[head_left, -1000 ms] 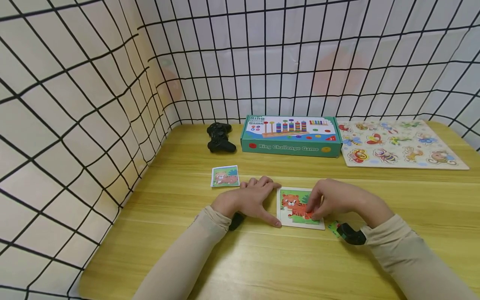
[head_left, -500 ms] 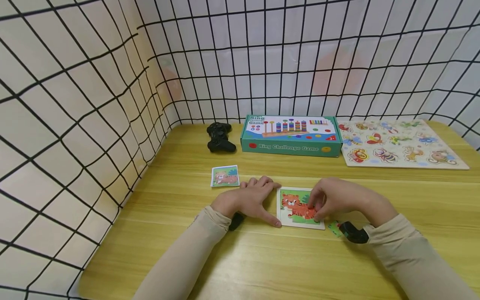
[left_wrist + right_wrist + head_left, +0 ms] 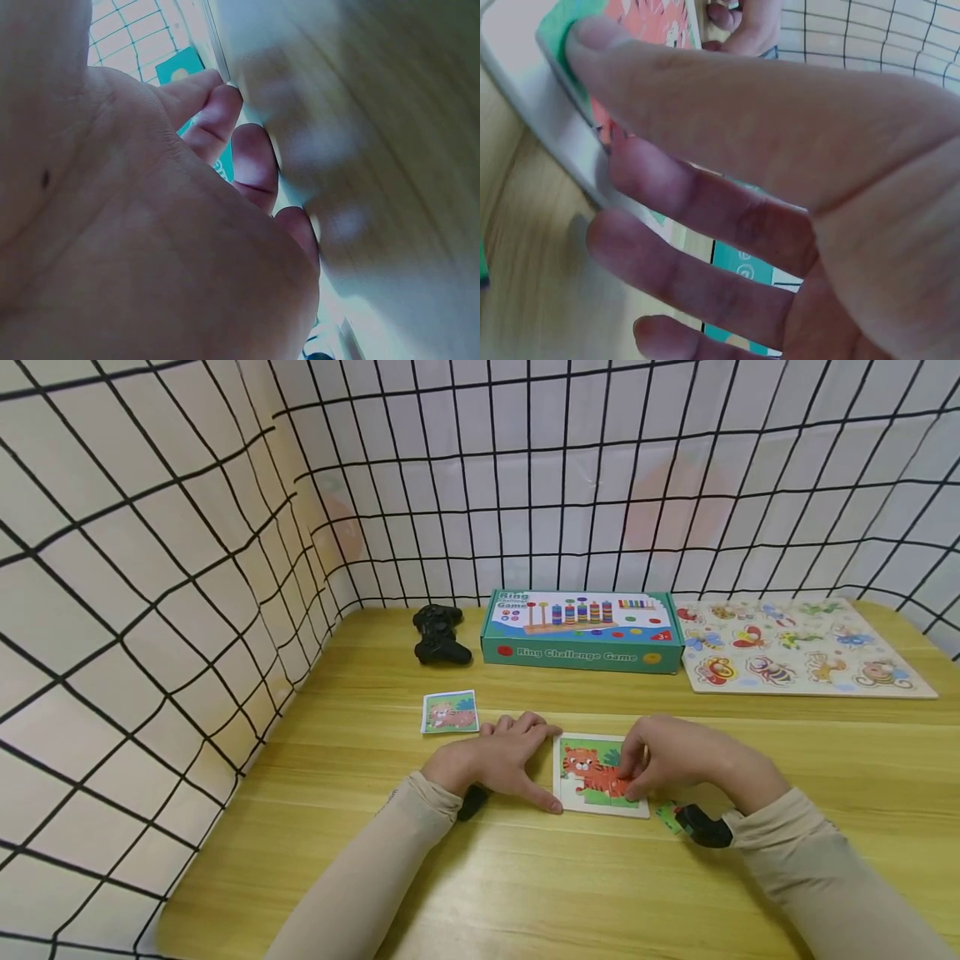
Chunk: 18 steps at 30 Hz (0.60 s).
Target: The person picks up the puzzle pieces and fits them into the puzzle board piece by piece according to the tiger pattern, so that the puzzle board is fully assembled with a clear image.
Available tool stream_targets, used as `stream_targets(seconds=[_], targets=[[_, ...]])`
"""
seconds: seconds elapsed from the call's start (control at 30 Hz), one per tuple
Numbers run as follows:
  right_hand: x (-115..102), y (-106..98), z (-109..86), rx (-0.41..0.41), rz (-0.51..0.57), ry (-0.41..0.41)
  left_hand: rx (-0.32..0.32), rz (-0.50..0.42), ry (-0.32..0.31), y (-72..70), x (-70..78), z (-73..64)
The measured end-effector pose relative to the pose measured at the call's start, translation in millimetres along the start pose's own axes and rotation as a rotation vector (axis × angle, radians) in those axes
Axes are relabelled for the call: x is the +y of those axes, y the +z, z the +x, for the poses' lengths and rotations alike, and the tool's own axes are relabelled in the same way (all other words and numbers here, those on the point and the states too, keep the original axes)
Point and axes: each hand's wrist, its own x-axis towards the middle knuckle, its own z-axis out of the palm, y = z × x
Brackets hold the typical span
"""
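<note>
A square tiger jigsaw board point(image 3: 572, 797) lies flat on the table, its white lower-left part bare. My left hand point(image 3: 504, 763) is spread at its left side, thumb and index fingertips right at the frame; the left wrist view shows its fingertips point(image 3: 253, 161) down by the tabletop. With thumb and index finger, my right hand point(image 3: 678, 758) pinches a red and green puzzle piece point(image 3: 559, 37) at the lower right of the picture. That piece's raised green edge shows beneath the thumb in the right wrist view. Another puzzle piece point(image 3: 667, 817) lies beside the board, partly hidden by the wrist camera.
A small tiger picture card point(image 3: 450, 713) lies beyond my left hand. Farther back are a black game controller point(image 3: 440, 635), a green Ring Challenge Game box point(image 3: 583, 658) and a wooden insect puzzle board point(image 3: 806, 647). Black netting point(image 3: 570, 485) stands behind the table and along its left.
My right hand has shifted the pinched piece slightly right, and the piece now lines up more closely with the tiger's body. My left hand has stayed in place.
</note>
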Motion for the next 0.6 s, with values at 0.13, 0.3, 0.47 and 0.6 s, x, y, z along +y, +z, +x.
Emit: stream_targets(seconds=[0.13, 0.3, 0.47, 0.6], targets=[[1.3, -0.8, 0.2, -0.001, -0.002, -0.004, -0.012, -0.005, -0.009, -0.8, 0.8, -0.7], [2.5, 0.0, -0.3, -0.004, 0.009, 0.010, -0.031, -0.027, -0.019, -0.7, 1.8, -1.4], [3.7, -0.6, -0.4, 0.006, -0.003, 0.012, -0.027, -0.032, -0.025, -0.6, 1.9, -1.6], [4.8, -2.3, -0.5, 0.010, 0.001, 0.000, -0.021, -0.038, -0.022, -0.3, 1.5, -1.6]])
